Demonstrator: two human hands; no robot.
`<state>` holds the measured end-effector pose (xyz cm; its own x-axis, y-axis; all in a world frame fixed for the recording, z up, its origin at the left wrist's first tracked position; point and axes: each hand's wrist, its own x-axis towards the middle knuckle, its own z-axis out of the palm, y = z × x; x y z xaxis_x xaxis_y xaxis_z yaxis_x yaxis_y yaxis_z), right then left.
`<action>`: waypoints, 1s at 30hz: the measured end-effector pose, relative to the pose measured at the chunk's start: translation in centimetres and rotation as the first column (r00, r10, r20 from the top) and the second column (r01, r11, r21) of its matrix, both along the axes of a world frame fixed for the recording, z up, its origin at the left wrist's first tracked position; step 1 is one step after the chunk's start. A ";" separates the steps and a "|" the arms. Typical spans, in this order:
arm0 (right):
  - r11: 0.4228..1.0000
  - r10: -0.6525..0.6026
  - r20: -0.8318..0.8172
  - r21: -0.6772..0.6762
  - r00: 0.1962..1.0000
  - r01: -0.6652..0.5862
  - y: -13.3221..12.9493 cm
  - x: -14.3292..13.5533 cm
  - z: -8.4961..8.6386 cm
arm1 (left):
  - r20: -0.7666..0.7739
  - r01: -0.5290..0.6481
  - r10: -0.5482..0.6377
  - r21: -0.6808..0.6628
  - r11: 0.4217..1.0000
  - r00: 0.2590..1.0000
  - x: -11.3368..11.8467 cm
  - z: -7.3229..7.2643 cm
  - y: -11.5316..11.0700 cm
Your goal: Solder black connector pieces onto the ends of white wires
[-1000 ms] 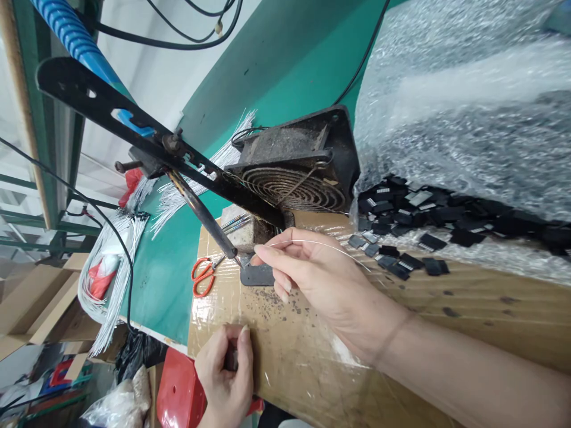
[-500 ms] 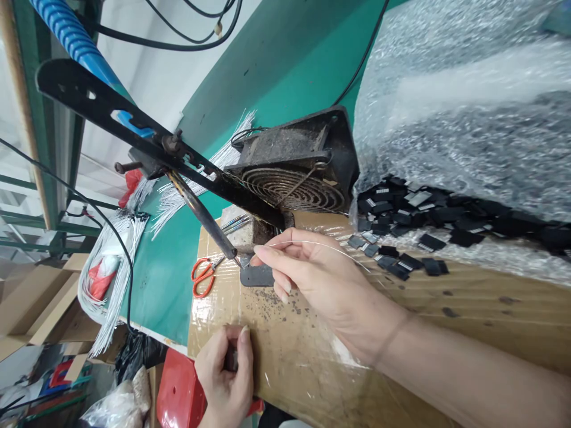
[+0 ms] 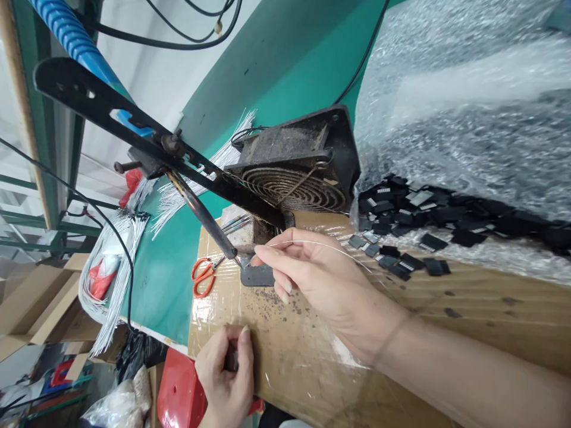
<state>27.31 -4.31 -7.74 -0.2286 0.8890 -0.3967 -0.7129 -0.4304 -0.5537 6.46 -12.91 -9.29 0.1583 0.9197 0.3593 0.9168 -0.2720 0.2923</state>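
My right hand (image 3: 307,267) is closed in a pinch on a thin white wire (image 3: 323,242), which arcs back over the hand to the right. Its fingertips are beside the tip of a soldering iron (image 3: 209,220), clamped at a slant on a slotted black metal bar (image 3: 147,139). Below the tip lies a small dark plate (image 3: 257,275); the fingers hide whether anything touches the tip. My left hand (image 3: 227,371) rests closed at the near edge of the cardboard; what its curled fingers hold, if anything, is hidden. Orange-handled scissors (image 3: 203,278) lie left of the plate.
A dusty fan (image 3: 294,163) stands behind the iron. On the right, small black flat parts (image 3: 392,205) spill from bubble wrap (image 3: 464,119) onto the cardboard (image 3: 312,356). Bundles of white wires (image 3: 178,199) lie on the green tabletop (image 3: 169,285). A red stool (image 3: 178,389) is below the edge.
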 end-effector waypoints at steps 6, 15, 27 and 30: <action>1.000 0.004 0.007 -0.010 1.000 -0.004 0.1 0.0 0.2 | -0.018 0.034 -0.034 0.004 0.999 0.999 -0.3 0.0 0.1; 1.000 0.021 0.025 -0.017 0.999 -0.020 0.0 0.1 0.3 | -0.024 0.016 -0.016 0.002 1.000 1.000 0.1 0.2 0.1; 1.000 0.006 0.019 -0.015 1.000 -0.005 0.2 0.1 0.2 | -0.032 0.049 -0.048 0.024 0.999 0.998 -0.1 0.1 0.4; 1.000 0.002 0.010 -0.004 1.000 -0.002 0.0 0.0 0.1 | -0.034 0.045 -0.044 0.025 0.999 0.998 0.0 0.2 0.3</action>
<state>27.34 -4.29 -7.61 -0.2262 0.8871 -0.4024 -0.7064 -0.4339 -0.5593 6.41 -12.57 -9.11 0.2114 0.9019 0.3767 0.9128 -0.3200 0.2539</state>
